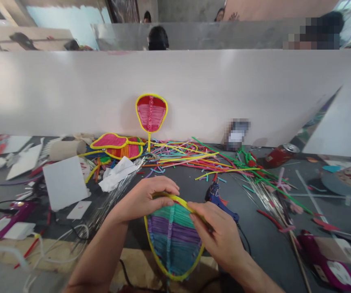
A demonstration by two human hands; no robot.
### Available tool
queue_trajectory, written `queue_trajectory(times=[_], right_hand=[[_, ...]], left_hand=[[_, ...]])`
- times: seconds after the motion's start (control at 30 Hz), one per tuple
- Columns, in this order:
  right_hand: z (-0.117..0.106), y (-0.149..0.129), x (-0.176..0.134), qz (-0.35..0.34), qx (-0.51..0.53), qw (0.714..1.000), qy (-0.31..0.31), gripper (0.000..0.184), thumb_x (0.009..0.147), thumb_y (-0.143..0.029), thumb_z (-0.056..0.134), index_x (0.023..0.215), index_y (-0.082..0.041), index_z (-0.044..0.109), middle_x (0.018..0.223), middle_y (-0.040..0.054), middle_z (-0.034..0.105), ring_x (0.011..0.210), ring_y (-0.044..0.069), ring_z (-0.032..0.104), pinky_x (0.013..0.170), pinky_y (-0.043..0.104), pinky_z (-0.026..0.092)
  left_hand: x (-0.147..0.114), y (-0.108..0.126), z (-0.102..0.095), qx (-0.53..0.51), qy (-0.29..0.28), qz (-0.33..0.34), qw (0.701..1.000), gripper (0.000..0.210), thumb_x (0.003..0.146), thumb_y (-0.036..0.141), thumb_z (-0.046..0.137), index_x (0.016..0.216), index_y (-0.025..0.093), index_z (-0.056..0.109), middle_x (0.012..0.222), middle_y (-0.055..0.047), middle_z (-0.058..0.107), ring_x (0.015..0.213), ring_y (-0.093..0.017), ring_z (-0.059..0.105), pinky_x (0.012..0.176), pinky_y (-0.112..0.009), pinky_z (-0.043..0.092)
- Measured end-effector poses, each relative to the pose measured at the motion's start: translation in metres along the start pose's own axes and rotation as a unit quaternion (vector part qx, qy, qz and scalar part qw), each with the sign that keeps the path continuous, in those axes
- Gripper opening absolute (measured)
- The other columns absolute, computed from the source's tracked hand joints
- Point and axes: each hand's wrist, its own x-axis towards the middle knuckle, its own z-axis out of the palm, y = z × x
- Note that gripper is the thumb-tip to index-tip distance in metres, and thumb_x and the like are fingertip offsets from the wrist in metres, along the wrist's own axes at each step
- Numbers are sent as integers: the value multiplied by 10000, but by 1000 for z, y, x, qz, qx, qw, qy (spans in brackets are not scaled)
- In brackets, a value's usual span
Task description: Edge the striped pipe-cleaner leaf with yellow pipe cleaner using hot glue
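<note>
Between my hands is a fan-shaped pipe-cleaner piece (178, 240), striped teal, purple and blue with a yellow edge and a ridge down its middle. My left hand (151, 195) pinches the yellow top edge, thumb in front and fingers behind. On the right part of that same edge, my right hand (215, 228) is closed, its thumb and fingers gripping the yellow border. A blue glue gun (222, 205) lies just beyond my right hand. Some of the far edge is hidden by my fingers.
Loose coloured pipe cleaners (184, 156) spread across the back. A pink fan-shaped piece (151, 114) stands against the white partition (71, 93). Metal wires (114, 195) and white card (64, 183) lie left; a red can (282, 154) and purple device (328, 260) lie right.
</note>
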Motion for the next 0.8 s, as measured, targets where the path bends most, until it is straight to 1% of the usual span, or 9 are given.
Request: queue_trajectory(times=[0.1, 0.23, 0.4, 0.47, 0.53, 0.63, 0.8], right_hand=[[0, 1, 0, -2, -2, 1000, 6, 287, 880, -110, 544, 1121, -249, 615, 907, 45, 736, 755, 183, 672, 670, 308, 549], [1, 2, -2, -2, -9, 1000, 0, 314, 884, -100, 535, 1155, -247, 599, 920, 48, 732, 775, 180, 670, 684, 306, 548], [1, 3, -4, -13, -38, 999, 11, 294, 891, -148, 542, 1174, -208, 593, 940, 65, 735, 812, 188, 683, 718, 309, 557], [1, 3, -5, -2, -54, 998, 21, 280, 890, -191, 563, 1168, -182, 597, 948, 74, 736, 817, 192, 688, 724, 306, 558], [1, 2, -5, 13, -56, 998, 27, 238, 891, -209, 570, 1121, -174, 618, 914, 70, 737, 779, 185, 689, 695, 291, 554], [1, 0, -5, 17, -43, 998, 33, 158, 889, -170, 561, 1023, -178, 646, 828, 50, 729, 703, 164, 673, 640, 266, 537], [5, -2, -4, 8, -35, 998, 50, 171, 868, -98, 558, 987, -178, 652, 793, 42, 715, 679, 154, 655, 623, 258, 521]], left_hand=[[0, 2, 7, 44, 29, 0, 999, 102, 876, 234, 613, 895, 172, 692, 877, -47, 697, 856, -156, 639, 791, -249, 487], [-1, 2, 13, 63, 50, -3, 997, 88, 873, 223, 617, 846, 170, 681, 834, -32, 691, 842, -151, 628, 802, -252, 473], [-1, 2, 11, 59, 50, -19, 997, 75, 866, 186, 615, 811, 173, 663, 802, -10, 680, 823, -137, 622, 807, -246, 462], [-1, 2, 10, 59, 45, -24, 997, 78, 868, 181, 607, 809, 173, 657, 809, -8, 676, 827, -135, 620, 799, -240, 461], [-1, 2, 9, 56, 41, -31, 997, 81, 869, 179, 603, 806, 173, 653, 810, -8, 670, 817, -131, 618, 779, -232, 462], [-2, 3, 8, 57, 38, -42, 997, 88, 866, 169, 597, 794, 171, 646, 801, -5, 664, 802, -126, 616, 767, -227, 461], [-2, 5, 6, 74, 27, -48, 996, 79, 866, 184, 587, 810, 171, 641, 808, -5, 661, 794, -125, 616, 752, -226, 465]])
